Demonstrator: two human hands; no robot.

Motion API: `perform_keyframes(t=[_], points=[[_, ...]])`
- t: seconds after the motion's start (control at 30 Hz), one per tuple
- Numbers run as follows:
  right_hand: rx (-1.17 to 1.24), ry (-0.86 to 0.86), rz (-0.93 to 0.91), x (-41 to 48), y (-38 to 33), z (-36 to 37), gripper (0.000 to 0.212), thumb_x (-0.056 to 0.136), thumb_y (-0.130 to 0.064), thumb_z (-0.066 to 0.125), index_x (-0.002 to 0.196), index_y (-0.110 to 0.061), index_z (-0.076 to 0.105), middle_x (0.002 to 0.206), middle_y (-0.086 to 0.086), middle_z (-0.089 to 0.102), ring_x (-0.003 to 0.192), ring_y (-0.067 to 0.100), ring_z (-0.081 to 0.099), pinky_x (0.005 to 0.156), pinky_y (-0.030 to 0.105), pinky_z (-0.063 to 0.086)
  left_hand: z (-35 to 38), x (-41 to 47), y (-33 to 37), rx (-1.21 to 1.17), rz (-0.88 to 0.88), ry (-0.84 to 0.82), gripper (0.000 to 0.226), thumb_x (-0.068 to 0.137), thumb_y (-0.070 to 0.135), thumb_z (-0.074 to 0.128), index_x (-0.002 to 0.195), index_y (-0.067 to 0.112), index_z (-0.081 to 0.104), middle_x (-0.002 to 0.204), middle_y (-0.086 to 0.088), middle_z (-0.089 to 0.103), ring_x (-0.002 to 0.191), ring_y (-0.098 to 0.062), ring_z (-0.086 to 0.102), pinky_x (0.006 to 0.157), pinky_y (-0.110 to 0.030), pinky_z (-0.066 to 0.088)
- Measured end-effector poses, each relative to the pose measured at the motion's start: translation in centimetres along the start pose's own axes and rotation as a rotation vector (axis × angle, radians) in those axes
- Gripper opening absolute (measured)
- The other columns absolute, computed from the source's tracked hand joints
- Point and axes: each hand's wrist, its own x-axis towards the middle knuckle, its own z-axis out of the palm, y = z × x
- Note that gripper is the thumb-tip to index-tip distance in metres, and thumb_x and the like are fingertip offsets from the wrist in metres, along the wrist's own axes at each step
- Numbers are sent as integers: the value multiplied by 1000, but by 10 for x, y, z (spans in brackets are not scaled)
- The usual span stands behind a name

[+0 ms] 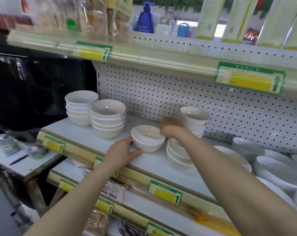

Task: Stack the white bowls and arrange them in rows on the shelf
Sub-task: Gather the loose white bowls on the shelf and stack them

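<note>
A single white bowl (147, 139) stands upright on the white shelf (86, 133), near its front middle. My left hand (123, 151) cups the bowl's left side, thumb stretched along its base. My right hand (170, 128) grips the bowl's right rim with curled fingers. Two stacks of white bowls stand at the left: a back stack (79, 108) and a front stack (108, 119). Behind my right hand rises another stack (194, 120). A low stack (177, 155) sits under my right wrist, partly hidden.
White plates and shallow dishes (273, 169) crowd the shelf's right end. A perforated back panel (178, 97) closes the rear. An upper shelf (144, 53) with bottles and packets hangs overhead. Packaged goods (113, 188) fill the lower shelf. A small table (25, 160) stands at the left.
</note>
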Motion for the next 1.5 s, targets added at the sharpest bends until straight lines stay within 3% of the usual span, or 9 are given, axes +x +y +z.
perform_keyframes(t=[0.2, 0.47, 0.57, 0.7, 0.8, 1.0, 1.2, 1.3, 1.5], points=[[109, -9, 52, -2, 0, -9, 26, 77, 6, 62, 59, -10, 52, 54, 2, 56, 52, 15, 55, 42, 22, 37, 1, 3, -2, 17, -22, -7, 51, 83, 49, 70, 121, 19, 56, 118, 2, 66, 110, -22, 60, 87, -33, 48], [293, 200, 105, -22, 25, -43, 9, 70, -8, 63, 75, -5, 69, 76, 11, 71, 78, 26, 65, 74, 35, 58, -3, 10, 16, -148, 113, 21, 70, 82, 46, 72, 140, 16, 46, 128, 0, 62, 118, -22, 57, 92, -33, 46], [427, 264, 176, -43, 51, -61, 14, 75, -11, 59, 65, -3, 66, 59, 5, 66, 58, 17, 56, 55, 27, 49, 1, 9, 31, -204, 113, -81, 87, 79, 50, 74, 150, 18, 34, 139, 3, 55, 129, -17, 49, 105, -34, 40], [494, 247, 288, -74, 85, -70, 25, 75, -8, 53, 67, -3, 76, 50, -4, 67, 49, 7, 43, 46, 20, 40, 15, 0, 52, -209, 165, -282, 106, 70, 56, 78, 154, 21, 24, 145, 7, 48, 133, -13, 44, 107, -26, 34], [510, 210, 333, -93, 103, -63, 25, 75, -8, 51, 73, -5, 76, 54, -4, 69, 51, 4, 43, 48, 20, 39, 27, -4, 66, -255, 190, -354, 118, 64, 61, 81, 155, 21, 15, 144, 9, 48, 131, -13, 45, 106, -28, 37], [540, 155, 397, -112, 120, -38, 20, 77, -10, 55, 75, -4, 74, 54, -2, 70, 70, 7, 56, 65, 24, 48, 44, -8, 86, -413, 227, -308, 97, 63, 50, 86, 142, 34, 33, 133, 15, 53, 115, -4, 50, 92, -21, 40], [548, 160, 358, -114, 118, -17, 22, 77, -13, 55, 74, -7, 76, 56, -5, 70, 69, 3, 51, 58, 22, 43, 49, -5, 88, -467, 200, -282, 100, 55, 58, 86, 140, 33, 38, 133, 17, 55, 119, -8, 54, 99, -28, 45], [595, 162, 354, -113, 125, -15, 22, 77, -19, 58, 77, -8, 78, 63, -3, 74, 81, 5, 56, 74, 25, 48, 50, -5, 92, -492, 192, -258, 90, 58, 53, 87, 133, 36, 41, 122, 21, 56, 115, -6, 55, 92, -23, 44], [474, 67, 320, -107, 121, -15, 39, 93, -40, 51, 88, -11, 76, 80, -2, 76, 91, 12, 60, 81, 28, 46, 49, -3, 92, -451, 196, -273, 93, 60, 56, 84, 138, 33, 38, 124, 17, 57, 113, -8, 55, 93, -25, 45]])
